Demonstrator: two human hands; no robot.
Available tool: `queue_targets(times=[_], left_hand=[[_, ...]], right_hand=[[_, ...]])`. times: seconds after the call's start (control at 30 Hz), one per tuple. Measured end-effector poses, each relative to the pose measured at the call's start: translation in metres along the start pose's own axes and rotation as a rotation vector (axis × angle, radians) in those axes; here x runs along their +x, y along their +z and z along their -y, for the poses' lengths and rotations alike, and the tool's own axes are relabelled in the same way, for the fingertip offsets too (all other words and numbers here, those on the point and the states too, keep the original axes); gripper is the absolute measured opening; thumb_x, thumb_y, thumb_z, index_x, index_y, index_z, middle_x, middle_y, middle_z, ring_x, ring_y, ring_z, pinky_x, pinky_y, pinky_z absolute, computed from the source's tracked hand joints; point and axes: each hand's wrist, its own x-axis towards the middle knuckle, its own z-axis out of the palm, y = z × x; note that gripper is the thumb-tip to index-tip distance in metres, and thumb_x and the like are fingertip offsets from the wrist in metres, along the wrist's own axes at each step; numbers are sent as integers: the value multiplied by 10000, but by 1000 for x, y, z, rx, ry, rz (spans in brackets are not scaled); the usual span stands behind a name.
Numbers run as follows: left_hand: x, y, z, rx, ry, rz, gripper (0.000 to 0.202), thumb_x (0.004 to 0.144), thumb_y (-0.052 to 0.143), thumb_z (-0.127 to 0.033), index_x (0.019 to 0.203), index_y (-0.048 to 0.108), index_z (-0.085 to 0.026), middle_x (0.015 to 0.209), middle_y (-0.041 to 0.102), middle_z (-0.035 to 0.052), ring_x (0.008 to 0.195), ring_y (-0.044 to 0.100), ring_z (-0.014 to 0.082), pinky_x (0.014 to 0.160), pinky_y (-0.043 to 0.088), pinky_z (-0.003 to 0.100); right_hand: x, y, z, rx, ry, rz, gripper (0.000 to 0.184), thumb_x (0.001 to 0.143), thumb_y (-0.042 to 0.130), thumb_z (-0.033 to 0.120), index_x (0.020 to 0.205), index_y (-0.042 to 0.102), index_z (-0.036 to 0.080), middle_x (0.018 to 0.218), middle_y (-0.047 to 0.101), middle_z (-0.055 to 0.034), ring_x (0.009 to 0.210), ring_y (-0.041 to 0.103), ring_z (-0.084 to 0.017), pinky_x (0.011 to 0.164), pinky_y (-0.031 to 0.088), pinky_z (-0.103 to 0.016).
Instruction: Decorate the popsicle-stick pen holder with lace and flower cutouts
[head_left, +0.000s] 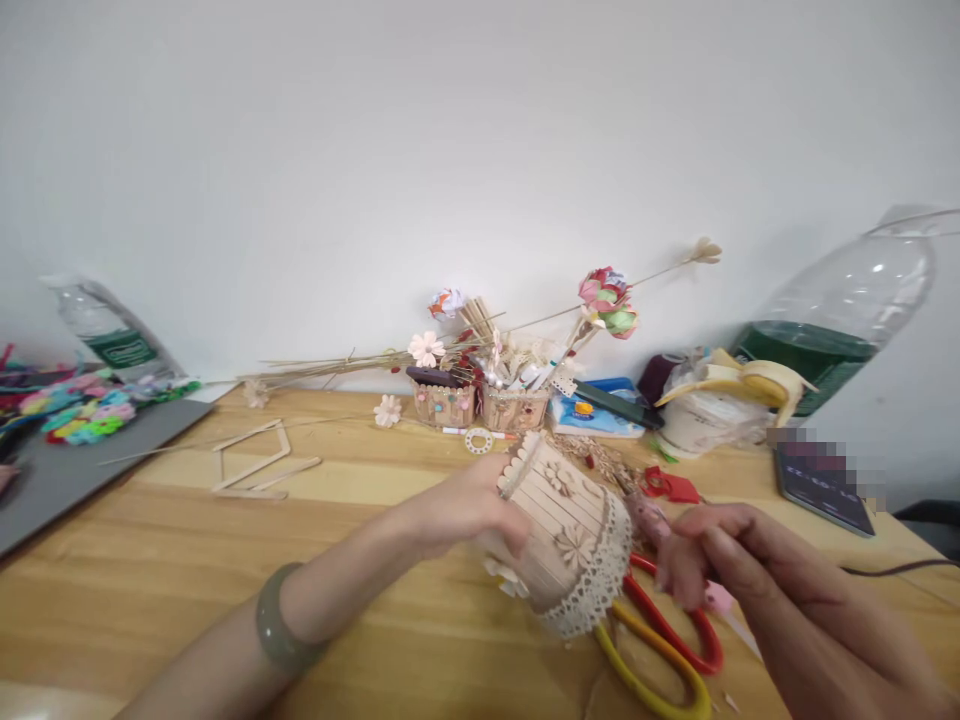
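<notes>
My left hand (pixel 480 510), with a green bangle (pixel 279 622) at its wrist, grips a pot made of craft sticks (pixel 562 530). The pot is tilted. Wooden flowers decorate its side, and white lace trim (pixel 592 590) runs round its lower right edge. Right of the pot, apart from it, my right hand (pixel 735 570) has its fingers drawn together in a pinch; whatever is between them is too small or hidden to name. Scissors with red and yellow handles (pixel 652 660) lie under and between the hands, their blades hidden.
Two decorated stick boxes (pixel 442 402) stand by the wall, holding flowers and pens. Loose craft sticks (pixel 255 465) lie at left. A tissue pack (pixel 592 415), a banana peel (pixel 750 385) on a cup, a large bottle (pixel 817 340) and a phone (pixel 821 490) are at right.
</notes>
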Motion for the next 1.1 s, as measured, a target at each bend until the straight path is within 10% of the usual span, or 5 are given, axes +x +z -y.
queue_targets(times=[0.37, 0.6, 0.8, 0.93, 1.1], left_hand=[[0, -21, -8, 280, -130, 6, 164, 409, 560, -39, 533, 570, -145, 561, 531, -53, 581, 458, 120, 471, 325, 198], [0, -21, -8, 290, -132, 11, 213, 426, 544, -23, 590, 583, -153, 600, 536, -64, 587, 440, 111, 483, 326, 194], [-1, -15, -11, 243, -94, 5, 244, 422, 504, 11, 590, 577, -150, 616, 538, -74, 608, 445, 97, 528, 347, 187], [0, -20, -9, 239, -90, -14, 295, 418, 527, 19, 641, 599, -159, 614, 546, -83, 588, 441, 90, 494, 335, 175], [5, -40, -2, 242, -92, -33, 318, 445, 547, -24, 725, 613, -162, 639, 571, -49, 538, 473, 107, 434, 320, 186]], right_hand=[[7, 41, 9, -408, -477, 31, 79, 853, 510, 237, 881, 582, 253, 744, 639, -16, 650, 609, -158, 574, 495, -261], [7, 40, 15, -756, -722, 135, 337, 844, 311, 101, 1043, 573, 176, 912, 673, -102, 784, 635, -224, 572, 525, -310], [11, 44, 38, -1052, -961, 179, 339, 714, 321, -4, 782, 613, 155, 701, 645, -114, 550, 575, -221, 423, 439, -326], [21, 47, 35, -1050, -937, 253, 289, 678, 367, -14, 707, 582, 177, 625, 593, -65, 511, 545, -202, 416, 404, -317], [46, 23, 22, -570, -500, 27, 123, 784, 459, 202, 677, 517, 218, 571, 575, 11, 457, 545, -128, 425, 440, -238]])
